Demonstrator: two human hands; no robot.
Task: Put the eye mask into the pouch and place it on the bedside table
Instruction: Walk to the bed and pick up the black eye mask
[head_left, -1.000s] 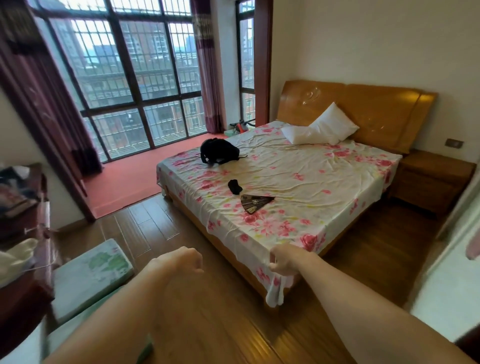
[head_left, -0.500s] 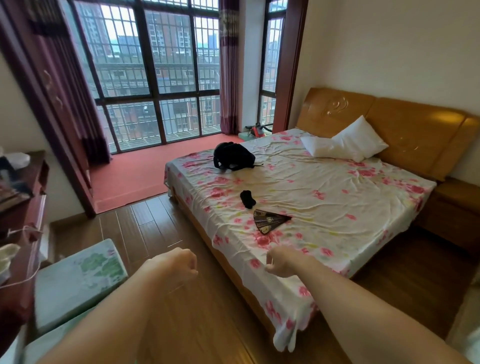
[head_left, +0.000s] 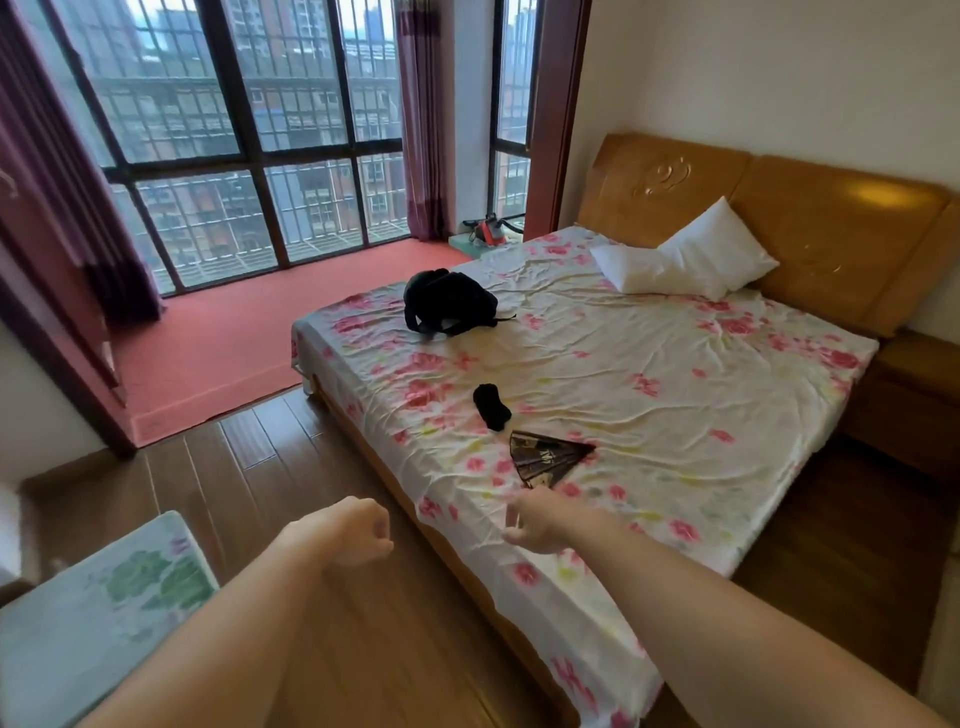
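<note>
Just starting out, nothing done yet. Lying on the bed (head_left: 649, 374), in the near part of the flowered sheet: a small black thing (head_left: 492, 406), most likely the eye mask, though maybe the pouch. Cannot tell which. Sitting right beside it, a dark folding fan (head_left: 546, 458). Resting farther up the bed, a black bag (head_left: 448, 302). Reaching over the bed's near edge, the right hand (head_left: 531, 526), fingers loosely apart, holding nothing. Hanging beside the bed, the left hand (head_left: 349, 531), curled in a fist, empty. Waiting past the bed's far side, the bedside table (head_left: 915, 384). Nothing blocking the reach, only the fan lying close.
</note>
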